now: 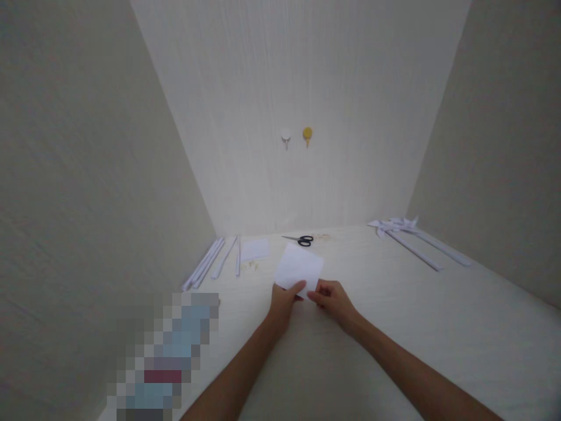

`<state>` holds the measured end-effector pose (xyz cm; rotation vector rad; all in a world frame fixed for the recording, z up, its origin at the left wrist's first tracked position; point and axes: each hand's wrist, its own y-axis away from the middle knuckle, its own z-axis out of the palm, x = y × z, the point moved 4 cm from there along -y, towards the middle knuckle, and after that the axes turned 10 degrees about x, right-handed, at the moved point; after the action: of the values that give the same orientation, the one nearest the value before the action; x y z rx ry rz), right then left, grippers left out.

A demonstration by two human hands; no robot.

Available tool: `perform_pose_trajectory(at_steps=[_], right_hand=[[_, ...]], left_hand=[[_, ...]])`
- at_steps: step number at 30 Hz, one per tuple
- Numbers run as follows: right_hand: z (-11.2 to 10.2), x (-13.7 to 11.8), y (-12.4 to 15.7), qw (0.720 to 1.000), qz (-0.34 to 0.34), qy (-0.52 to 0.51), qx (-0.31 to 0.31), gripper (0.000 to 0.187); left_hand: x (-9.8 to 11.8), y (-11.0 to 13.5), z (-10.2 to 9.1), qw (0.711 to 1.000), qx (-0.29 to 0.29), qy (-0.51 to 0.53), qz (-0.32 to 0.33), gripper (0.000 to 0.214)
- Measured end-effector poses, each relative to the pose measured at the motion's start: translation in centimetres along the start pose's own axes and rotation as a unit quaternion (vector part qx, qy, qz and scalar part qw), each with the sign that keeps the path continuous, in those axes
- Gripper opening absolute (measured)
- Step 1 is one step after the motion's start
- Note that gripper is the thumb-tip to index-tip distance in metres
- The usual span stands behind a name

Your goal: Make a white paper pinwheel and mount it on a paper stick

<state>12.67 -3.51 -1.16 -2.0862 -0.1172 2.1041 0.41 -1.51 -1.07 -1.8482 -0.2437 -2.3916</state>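
Observation:
A white square sheet of paper [300, 266] is held up a little above the table, turned cornerwise. My left hand [284, 298] grips its lower left part, thumb on top and fingers underneath. My right hand [331, 297] pinches the lower right edge of the same sheet between thumb and fingers. Just beyond the paper lie black-handled scissors [302, 240], blades pointing left. To the left, another white sheet [255, 249] lies flat, with a few small tan loops [249, 266] beside it.
Several rolled white paper sticks [205, 263] lie at the left. Folded paper pinwheels [394, 225] on sticks [414, 250] rest at the far right. A white hook [286, 139] and a yellow hook [307, 134] hang on the back wall. A blurred-out object [169, 356] stands at lower left.

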Motion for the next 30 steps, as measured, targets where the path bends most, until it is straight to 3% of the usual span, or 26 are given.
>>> perform_pose_trajectory(at_steps=[3, 10, 16, 19, 22, 25, 30], right_hand=[[0.2, 0.0, 0.1, 1.000, 0.004, 0.008, -0.016, 0.029], [0.7, -0.7, 0.3, 0.995, -0.056, 0.068, -0.053, 0.029], [0.5, 0.2, 0.0, 0.997, -0.037, 0.055, -0.042, 0.025], [0.5, 0.3, 0.0, 0.998, -0.026, 0.052, -0.034, 0.025], [0.1, 0.4, -0.1, 1.000, 0.002, 0.013, -0.002, 0.024], [-0.6, 0.5, -0.3, 0.996, 0.031, -0.055, 0.068, 0.027], [-1.5, 0.6, -0.7, 0.956, 0.085, -0.239, 0.148, 0.031]], left_hand=[[0.1, 0.1, 0.0, 1.000, -0.001, 0.007, -0.011, 0.028], [0.9, 0.8, 0.5, 0.999, -0.030, 0.017, -0.014, 0.024], [0.8, -0.2, -0.6, 0.997, 0.047, 0.059, 0.005, 0.027], [0.9, -0.5, -0.8, 0.995, 0.043, 0.083, 0.024, 0.028], [0.8, -0.6, -1.0, 0.997, 0.039, 0.057, 0.028, 0.029], [0.6, -0.7, -1.0, 0.998, 0.039, 0.029, 0.027, 0.028], [0.1, -0.5, -0.1, 0.999, -0.034, 0.002, 0.024, 0.024]])
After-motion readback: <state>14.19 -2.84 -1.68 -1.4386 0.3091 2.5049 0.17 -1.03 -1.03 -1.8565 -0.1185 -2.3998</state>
